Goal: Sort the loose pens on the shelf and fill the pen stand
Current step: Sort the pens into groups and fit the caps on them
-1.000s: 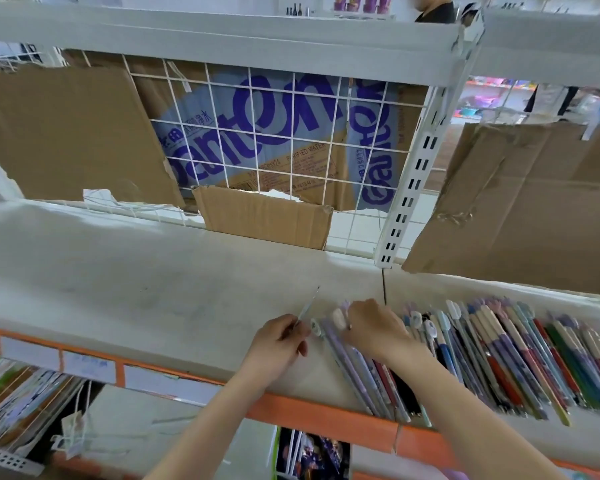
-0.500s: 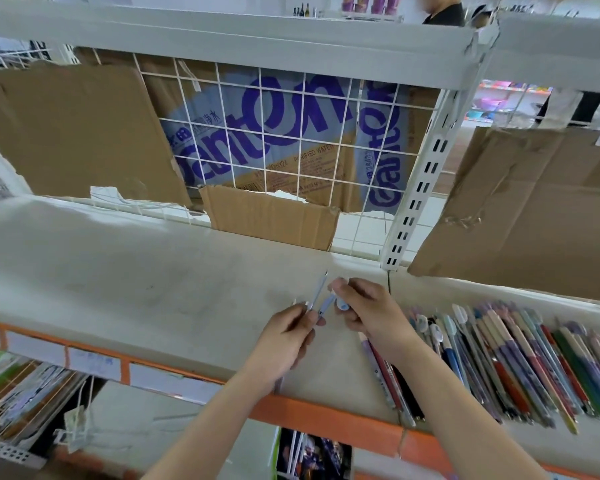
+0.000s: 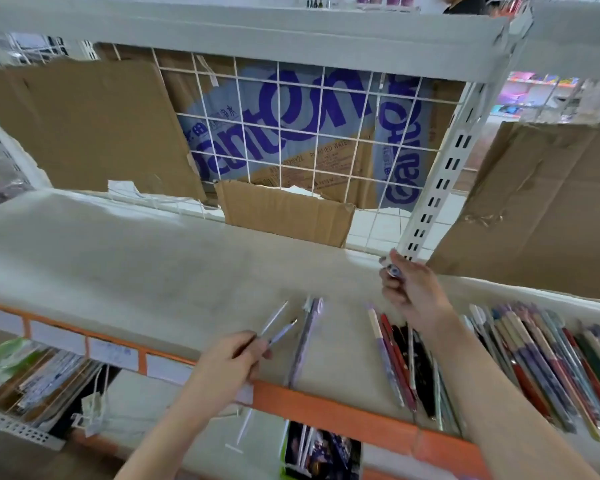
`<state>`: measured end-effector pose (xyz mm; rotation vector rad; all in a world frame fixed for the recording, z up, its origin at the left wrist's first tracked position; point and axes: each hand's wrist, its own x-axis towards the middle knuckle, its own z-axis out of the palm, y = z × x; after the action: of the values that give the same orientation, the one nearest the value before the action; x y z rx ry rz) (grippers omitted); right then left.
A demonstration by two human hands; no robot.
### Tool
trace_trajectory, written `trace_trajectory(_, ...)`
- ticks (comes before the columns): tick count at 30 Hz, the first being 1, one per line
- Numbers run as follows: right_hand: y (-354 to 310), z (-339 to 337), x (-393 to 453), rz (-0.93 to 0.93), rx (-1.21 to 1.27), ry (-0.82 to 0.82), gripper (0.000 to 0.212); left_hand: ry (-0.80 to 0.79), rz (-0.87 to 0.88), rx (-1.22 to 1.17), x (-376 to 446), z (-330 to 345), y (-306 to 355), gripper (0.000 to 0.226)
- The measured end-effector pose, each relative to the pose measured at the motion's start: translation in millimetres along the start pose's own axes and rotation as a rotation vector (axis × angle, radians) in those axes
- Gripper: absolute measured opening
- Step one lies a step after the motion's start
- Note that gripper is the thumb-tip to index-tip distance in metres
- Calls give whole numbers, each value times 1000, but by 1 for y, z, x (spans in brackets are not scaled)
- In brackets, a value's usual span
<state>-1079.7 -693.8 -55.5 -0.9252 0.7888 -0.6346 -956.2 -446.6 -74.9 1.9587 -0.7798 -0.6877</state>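
The left hand pinches two slim pale pens over the grey shelf. One lilac pen lies alone just beside them. The right hand grips one round-capped pen, raised above the row of loose coloured pens, too many and blurred to count.

Bare shelf lies open leftward; pens crowd the right, cardboard blocks behind.
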Motion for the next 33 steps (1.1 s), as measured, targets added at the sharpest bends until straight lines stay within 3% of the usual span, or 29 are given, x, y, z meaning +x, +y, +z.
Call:
trace_trajectory(4, 26, 32, -11, 60, -166, -208, 26, -46, -92, -186, 22, 17, 13, 32)
trace_trajectory(8, 34, 32, -18, 34, -190, -245, 24, -51, -117, -187, 29, 20, 16, 39)
trace_trajectory(13, 34, 23, -23, -22, -183, -274, 21, -129, -72, -260, 22, 17, 26, 22)
trace_trajectory(21, 33, 16, -31, -76, -217, -332, 21, -173, -99, -338, 17, 15, 31, 23)
trace_trajectory(25, 31, 19, -34, -94, -207, -324, 9, -199, -95, -307, 15, 14, 30, 25)
trace_trajectory(33, 26, 25, -41, -145, -466, -379, 7, -198, -37, -314, 15, 15, 24, 25)
